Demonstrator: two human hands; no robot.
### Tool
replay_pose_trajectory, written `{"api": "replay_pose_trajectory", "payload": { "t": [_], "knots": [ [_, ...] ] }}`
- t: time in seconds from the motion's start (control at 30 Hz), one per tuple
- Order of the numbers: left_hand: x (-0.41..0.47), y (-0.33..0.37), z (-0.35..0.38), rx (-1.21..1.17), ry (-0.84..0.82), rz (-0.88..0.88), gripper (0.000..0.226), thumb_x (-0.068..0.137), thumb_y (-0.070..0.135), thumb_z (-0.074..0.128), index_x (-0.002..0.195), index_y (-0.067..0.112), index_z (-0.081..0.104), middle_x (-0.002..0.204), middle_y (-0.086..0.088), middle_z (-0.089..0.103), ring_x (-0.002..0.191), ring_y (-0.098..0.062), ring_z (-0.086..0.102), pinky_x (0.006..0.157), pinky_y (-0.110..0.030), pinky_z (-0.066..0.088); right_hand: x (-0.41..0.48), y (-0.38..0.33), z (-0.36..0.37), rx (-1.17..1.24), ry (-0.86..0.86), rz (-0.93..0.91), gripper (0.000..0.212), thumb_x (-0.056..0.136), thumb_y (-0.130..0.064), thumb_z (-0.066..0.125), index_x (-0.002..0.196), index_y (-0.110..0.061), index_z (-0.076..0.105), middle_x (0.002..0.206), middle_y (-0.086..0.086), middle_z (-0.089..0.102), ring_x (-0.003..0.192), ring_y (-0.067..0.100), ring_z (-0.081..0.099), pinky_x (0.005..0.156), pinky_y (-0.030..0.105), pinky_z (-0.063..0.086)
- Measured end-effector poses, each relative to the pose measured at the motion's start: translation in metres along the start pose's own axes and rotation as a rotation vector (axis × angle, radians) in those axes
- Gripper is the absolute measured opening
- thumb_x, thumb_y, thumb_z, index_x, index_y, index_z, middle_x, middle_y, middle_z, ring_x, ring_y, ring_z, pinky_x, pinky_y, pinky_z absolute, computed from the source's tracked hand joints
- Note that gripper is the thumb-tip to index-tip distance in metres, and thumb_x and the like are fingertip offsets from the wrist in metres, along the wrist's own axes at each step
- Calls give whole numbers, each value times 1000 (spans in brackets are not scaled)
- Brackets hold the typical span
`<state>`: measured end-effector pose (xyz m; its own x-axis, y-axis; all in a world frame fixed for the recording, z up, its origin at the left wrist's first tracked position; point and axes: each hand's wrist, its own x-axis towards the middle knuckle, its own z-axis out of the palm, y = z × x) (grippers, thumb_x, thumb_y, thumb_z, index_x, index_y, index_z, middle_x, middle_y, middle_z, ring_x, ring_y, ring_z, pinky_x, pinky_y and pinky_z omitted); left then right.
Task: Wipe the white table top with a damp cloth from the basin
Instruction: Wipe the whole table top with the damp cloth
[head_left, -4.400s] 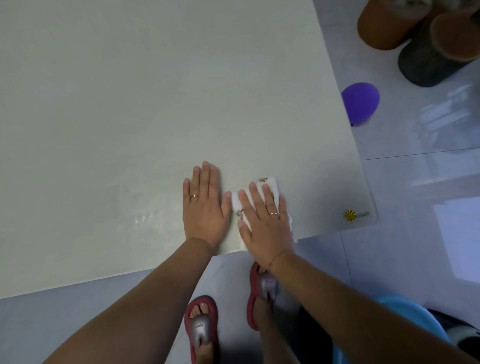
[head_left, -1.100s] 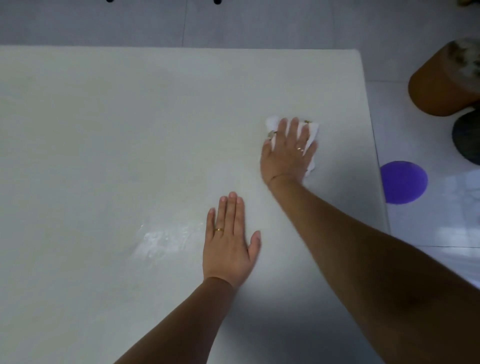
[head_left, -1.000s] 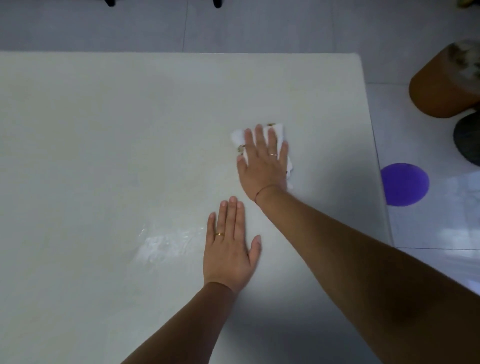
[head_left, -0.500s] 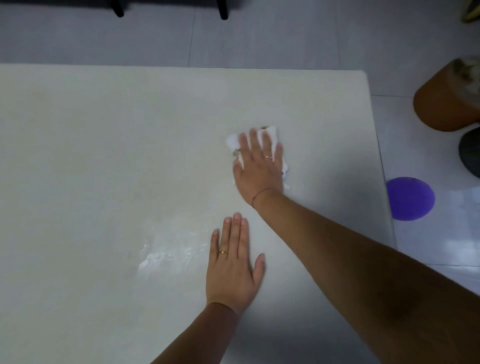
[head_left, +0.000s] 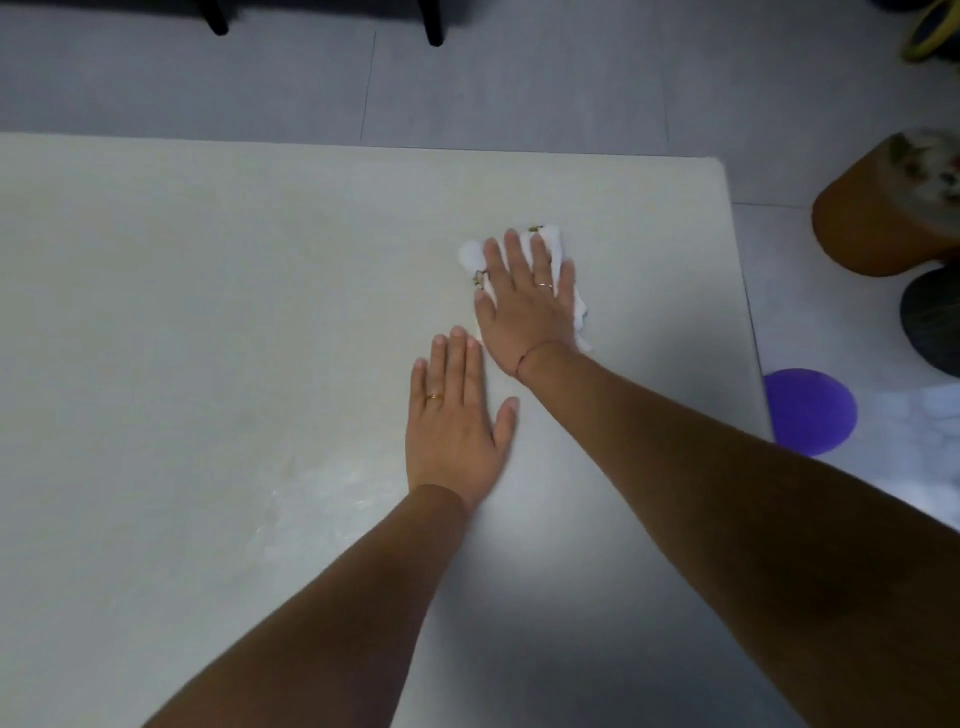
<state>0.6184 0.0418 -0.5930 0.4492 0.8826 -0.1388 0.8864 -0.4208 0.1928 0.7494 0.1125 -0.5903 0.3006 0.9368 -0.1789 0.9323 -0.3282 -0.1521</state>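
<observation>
Right hand (head_left: 524, 306): lies flat and palm-down on the cloth, fingers spread and extended, pressing it onto the table rather than clutching it; a ring shows on one finger and a thin red thread circles the wrist.
Cloth (head_left: 553, 240): white, crumpled, trapped under the right hand; its edges stick out past the fingertips and along the hand's outer side, with small dark-gold marks at the edge.
Left hand (head_left: 454, 423): also flat and open on the table, fingers together, holding nothing; it sits nearer the person than the right hand, its fingertips just beside the right wrist, and it wears a gold ring.
White table top (head_left: 208, 312): pale and smooth beneath both hands; a shiny wet patch (head_left: 322, 499) lies to the left of the left forearm.
Purple round object (head_left: 810, 410): on the floor beyond the table's right edge, right of the right forearm.
Orange stool (head_left: 872, 218): farther right, on the pale tiled floor.
</observation>
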Motion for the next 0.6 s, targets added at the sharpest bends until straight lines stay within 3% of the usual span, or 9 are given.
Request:
{"api": "replay_pose_trajectory", "payload": {
  "t": [0.1,0.17,0.33,0.4,0.5,0.6],
  "knots": [
    [0,-1,4,-18,12,5,70,97,52,13,152,11,-3,161,-8,-5,148,-20,-11,119,-33,-12,12,30,-8,-85,17,-308,57,99,-41,26,152,-27,10,161,-4,5,147,19,2,117,45,-1],
    [1,0,3,-26,22,10,71,96,51,15,153,9,1,161,-8,-2,148,-20,-8,119,-34,-8,28,53,-14,-142,40,-372,57,98,-40,29,151,-27,13,160,-3,9,147,19,7,117,45,3],
    [1,1,3,-27,1,-1,72,96,51,18,153,10,2,161,-8,-2,148,-20,-10,120,-36,-6,58,35,-13,-14,108,189,57,100,-38,20,152,-22,5,161,0,2,147,23,0,117,50,0],
    [1,2,3,-14,3,-18,72,97,51,19,153,10,5,161,-8,0,148,-22,-7,119,-38,-3,58,0,-7,11,96,247,58,100,-38,16,152,-20,0,161,1,-4,147,26,-5,117,51,-4],
    [2,2,2,-26,2,-16,71,97,51,16,153,10,8,161,-9,4,149,-23,-2,119,-40,2,57,-25,-4,-13,49,3,58,99,-40,19,152,-23,3,161,-2,-2,147,23,-6,117,49,-6],
    [2,2,1,-62,10,5,71,95,48,22,152,7,13,160,-12,10,149,-24,3,121,-40,5,71,2,-13,-77,27,-309,57,98,-39,27,152,-27,10,161,-4,5,147,18,2,117,44,-3]
  ]
}}
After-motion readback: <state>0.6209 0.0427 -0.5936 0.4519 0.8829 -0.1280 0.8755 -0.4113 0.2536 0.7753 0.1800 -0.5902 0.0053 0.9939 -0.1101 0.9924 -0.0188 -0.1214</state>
